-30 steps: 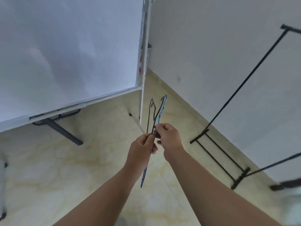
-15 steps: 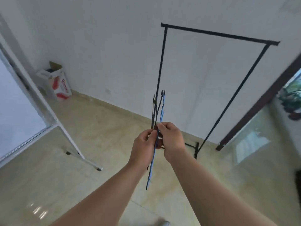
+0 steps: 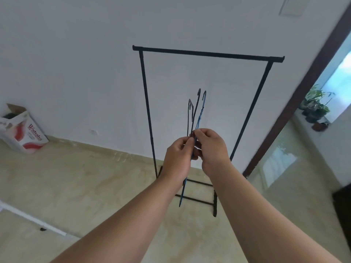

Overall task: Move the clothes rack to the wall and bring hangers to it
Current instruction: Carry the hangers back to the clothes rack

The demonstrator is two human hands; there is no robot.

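Note:
A black clothes rack [image 3: 208,53] stands against the white wall, straight ahead, with a bare top bar. I hold a thin bundle of wire hangers [image 3: 195,112] edge-on in front of it, hooks pointing up; one is blue, the others dark. My left hand [image 3: 177,158] and my right hand [image 3: 210,150] both pinch the bundle at its middle, thumbs close together. The lower ends of the hangers poke out below my left wrist.
A cardboard box [image 3: 20,130] with red print sits on the floor at the left by the wall. A white stand leg [image 3: 36,223] crosses the lower left floor. A dark door frame [image 3: 296,103] and potted plants [image 3: 315,107] are on the right.
The view has swung right from the whiteboard to face the rack head-on, and the rack looks nearer. Both hands have kept their hold on the hangers, now spread slightly at the hooks.

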